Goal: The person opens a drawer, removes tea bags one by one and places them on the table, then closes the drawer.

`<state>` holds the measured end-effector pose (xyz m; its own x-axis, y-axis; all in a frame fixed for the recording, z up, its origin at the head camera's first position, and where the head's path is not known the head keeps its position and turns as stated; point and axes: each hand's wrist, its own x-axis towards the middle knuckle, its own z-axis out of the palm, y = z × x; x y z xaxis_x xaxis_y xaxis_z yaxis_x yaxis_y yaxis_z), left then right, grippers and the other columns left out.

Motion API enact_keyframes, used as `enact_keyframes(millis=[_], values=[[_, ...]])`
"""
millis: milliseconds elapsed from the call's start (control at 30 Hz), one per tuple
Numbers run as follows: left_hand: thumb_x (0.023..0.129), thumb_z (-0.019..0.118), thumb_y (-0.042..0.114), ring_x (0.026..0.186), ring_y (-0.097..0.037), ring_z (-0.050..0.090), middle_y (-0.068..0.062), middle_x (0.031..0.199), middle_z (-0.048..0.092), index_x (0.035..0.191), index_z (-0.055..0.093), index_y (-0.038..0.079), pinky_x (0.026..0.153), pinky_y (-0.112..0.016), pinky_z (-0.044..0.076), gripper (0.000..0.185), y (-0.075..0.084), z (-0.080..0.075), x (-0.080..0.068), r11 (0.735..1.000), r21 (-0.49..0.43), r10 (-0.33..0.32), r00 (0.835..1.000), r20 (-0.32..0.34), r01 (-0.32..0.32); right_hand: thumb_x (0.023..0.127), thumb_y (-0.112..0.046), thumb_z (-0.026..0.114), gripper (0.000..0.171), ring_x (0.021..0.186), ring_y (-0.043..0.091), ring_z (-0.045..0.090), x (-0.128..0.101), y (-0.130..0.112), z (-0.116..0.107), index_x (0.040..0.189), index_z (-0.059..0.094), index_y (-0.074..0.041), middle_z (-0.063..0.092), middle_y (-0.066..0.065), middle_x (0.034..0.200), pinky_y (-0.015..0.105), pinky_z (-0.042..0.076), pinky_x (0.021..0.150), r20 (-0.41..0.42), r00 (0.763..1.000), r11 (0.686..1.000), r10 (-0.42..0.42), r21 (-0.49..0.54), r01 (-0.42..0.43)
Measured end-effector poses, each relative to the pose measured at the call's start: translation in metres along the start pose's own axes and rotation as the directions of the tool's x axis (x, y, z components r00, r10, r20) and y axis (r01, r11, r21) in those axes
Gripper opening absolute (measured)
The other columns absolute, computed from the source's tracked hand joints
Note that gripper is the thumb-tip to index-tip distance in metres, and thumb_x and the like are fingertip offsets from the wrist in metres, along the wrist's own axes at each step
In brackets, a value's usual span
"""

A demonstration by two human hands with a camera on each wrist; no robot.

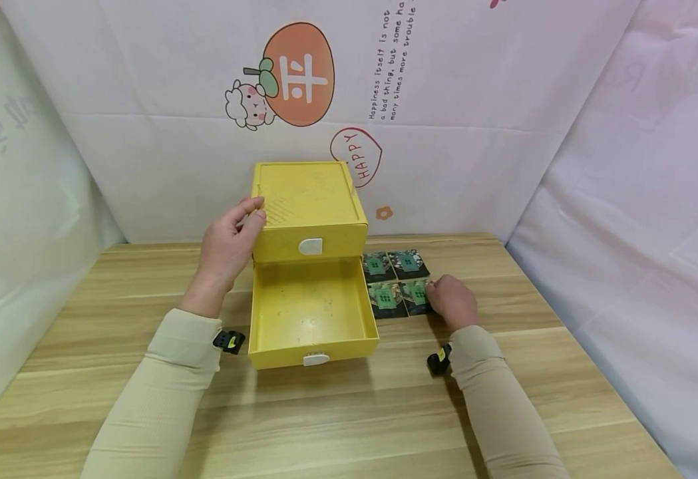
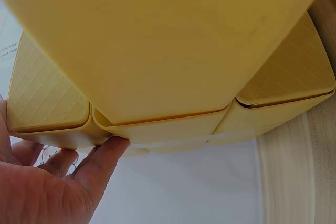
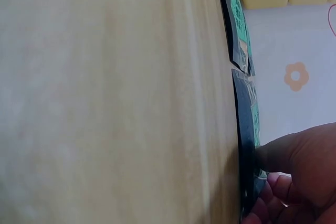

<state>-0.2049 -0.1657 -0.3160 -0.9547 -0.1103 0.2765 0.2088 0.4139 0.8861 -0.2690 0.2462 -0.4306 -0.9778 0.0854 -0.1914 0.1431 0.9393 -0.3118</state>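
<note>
A yellow two-drawer box (image 1: 309, 193) stands on the table, its lower drawer (image 1: 313, 309) pulled out and bare inside. My left hand (image 1: 227, 246) rests against the box's upper left edge with extended fingers. In the left wrist view, that hand (image 2: 58, 182) touches the yellow box's wall (image 2: 168, 124). Right of the box, several flat dark packets (image 1: 387, 299) with green labels lie in two rows. At the front right packet (image 1: 416, 295), my right hand (image 1: 453, 303) pinches the outer edge. The right wrist view shows the thumb of that hand (image 3: 304, 171) over the packet (image 3: 245, 124).
Both drawers have white pull tabs; the lower tab (image 1: 316, 359) faces me. A printed white cloth (image 1: 181, 100) hangs behind the wooden table (image 1: 325, 412) and along its sides. Black wrist cameras sit at both cuffs, such as the left camera (image 1: 229, 341).
</note>
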Motion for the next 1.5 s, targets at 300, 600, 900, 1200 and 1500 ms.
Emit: enact_keyframes(millis=[300,600,900,1200,1500], values=[[0.106,0.049,0.052,0.142,-0.028,0.053,0.004,0.168,0.036,0.154,0.056,0.024,0.107,-0.047,0.049,0.055,0.000,0.000,0.000,1.000,-0.004,-0.003,1.000,-0.001,0.003,0.107,-0.029,0.046,0.050,0.057,0.023,0.052,-0.002,-0.002,-0.001,0.059,0.045,-0.016,0.046,0.002,0.057,0.038,0.043,0.056,-0.028,1.000,1.000,0.008,0.002,-0.008],[0.107,0.048,0.052,0.139,-0.026,0.055,0.005,0.168,0.036,0.154,0.055,0.025,0.083,-0.027,0.049,0.055,0.001,0.000,-0.001,1.000,0.019,-0.004,1.000,-0.001,0.004,0.108,-0.031,0.048,0.040,0.067,0.027,0.056,-0.004,-0.003,0.000,0.075,0.056,-0.010,0.057,0.008,0.070,0.041,0.045,0.061,-0.041,0.999,1.000,0.013,0.013,-0.012],[0.107,0.048,0.053,0.141,-0.026,0.054,0.006,0.168,0.036,0.154,0.055,0.026,0.089,-0.031,0.049,0.055,0.000,0.000,-0.001,1.000,0.015,-0.009,1.000,-0.001,0.009,0.108,-0.031,0.048,0.036,0.068,0.026,0.056,-0.005,-0.004,-0.002,0.083,0.058,-0.007,0.058,0.009,0.075,0.039,0.044,0.060,-0.044,0.999,1.000,0.017,0.026,-0.016],[0.107,0.047,0.053,0.138,-0.025,0.056,0.006,0.168,0.036,0.154,0.055,0.026,0.080,-0.026,0.047,0.055,0.000,0.000,-0.001,1.000,0.017,-0.008,1.000,0.000,0.008,0.107,-0.032,0.048,0.038,0.082,0.035,0.064,-0.006,-0.003,-0.005,0.100,0.065,0.001,0.068,0.022,0.093,0.048,0.052,0.071,-0.116,0.993,0.999,0.000,0.049,0.006],[0.106,0.047,0.054,0.142,-0.026,0.052,0.007,0.168,0.035,0.155,0.054,0.026,0.097,-0.039,0.049,0.056,0.000,0.000,0.000,1.000,0.012,-0.003,1.000,0.005,0.003,0.109,-0.036,0.048,0.047,0.100,0.041,0.069,-0.021,-0.024,-0.018,0.136,0.059,0.000,0.069,0.025,0.123,0.054,0.057,0.081,-0.247,0.968,0.994,-0.053,0.080,0.075]])
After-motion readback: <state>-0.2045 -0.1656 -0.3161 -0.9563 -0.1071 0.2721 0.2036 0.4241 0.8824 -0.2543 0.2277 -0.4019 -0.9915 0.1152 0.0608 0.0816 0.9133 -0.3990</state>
